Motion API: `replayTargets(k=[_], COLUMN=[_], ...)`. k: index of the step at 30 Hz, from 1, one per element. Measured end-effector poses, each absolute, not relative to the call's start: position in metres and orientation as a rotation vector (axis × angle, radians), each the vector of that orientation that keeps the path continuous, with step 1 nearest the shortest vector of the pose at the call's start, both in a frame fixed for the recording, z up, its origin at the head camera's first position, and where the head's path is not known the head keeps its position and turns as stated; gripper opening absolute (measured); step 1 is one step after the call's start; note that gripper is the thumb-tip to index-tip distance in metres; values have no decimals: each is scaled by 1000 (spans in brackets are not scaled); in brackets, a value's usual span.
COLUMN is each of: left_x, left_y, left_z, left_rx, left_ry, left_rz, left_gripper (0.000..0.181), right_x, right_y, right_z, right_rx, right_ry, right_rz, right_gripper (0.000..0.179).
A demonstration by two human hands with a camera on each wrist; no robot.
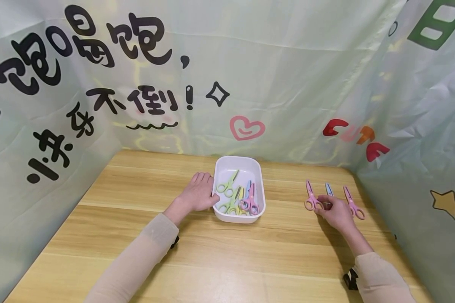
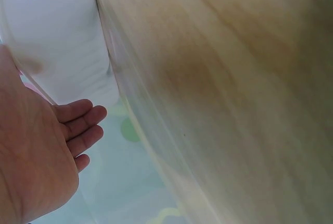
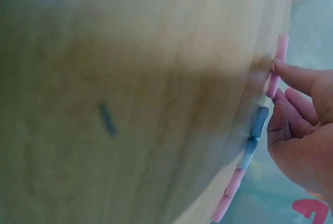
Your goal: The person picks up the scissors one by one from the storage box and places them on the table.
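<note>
A white plastic box (image 1: 261, 189) holds several children's scissors with green, yellow, blue and pink handles. My left hand (image 1: 199, 193) rests against its left side, thumb over the rim; in the left wrist view the hand's (image 2: 41, 151) other fingers extend loosely beside the wall. Farther right, my right hand (image 1: 337, 213) pinches a handle loop of pink scissors (image 1: 309, 191) lying on the table. Thumb and fingers of this hand (image 3: 307, 114) meet the pink handle in the right wrist view. Blue scissors (image 1: 328, 189) lie partly hidden under the hand, with other pink scissors (image 1: 349, 197) just right.
The wooden table (image 1: 227, 261) reaches back to a printed cloth wall (image 1: 295, 84) with writing and drawings. Cloth also closes in the left and right sides. The row of scissors lies near the table's right edge, apart from the box.
</note>
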State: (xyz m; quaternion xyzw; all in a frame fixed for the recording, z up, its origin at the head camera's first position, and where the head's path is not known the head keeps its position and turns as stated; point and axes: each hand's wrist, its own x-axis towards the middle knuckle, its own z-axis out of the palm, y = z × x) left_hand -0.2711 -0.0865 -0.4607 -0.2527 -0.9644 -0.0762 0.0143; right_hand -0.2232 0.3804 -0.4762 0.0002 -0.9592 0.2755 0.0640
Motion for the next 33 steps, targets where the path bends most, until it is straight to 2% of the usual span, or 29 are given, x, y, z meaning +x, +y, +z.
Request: replayTargets(k=[5, 21, 33], left_x=[-271, -270, -270], left_y=[-86, -86, -86], left_z=[-460, -461, -461], left_rx=[-787, -780, -778], left_ry=[-3001, -2992, -2996], left_rz=[-246, -287, -293], left_gripper=[55, 60, 56], right_x=[-221, -220, -225], right_y=[377, 334, 297], right_z=[-474, -458, -441], right_rx=[-33, -58, 126], right_ry=[-2890, -2651, -2540], right_rz=[876, 1148, 1214], right_gripper=[49, 40, 37])
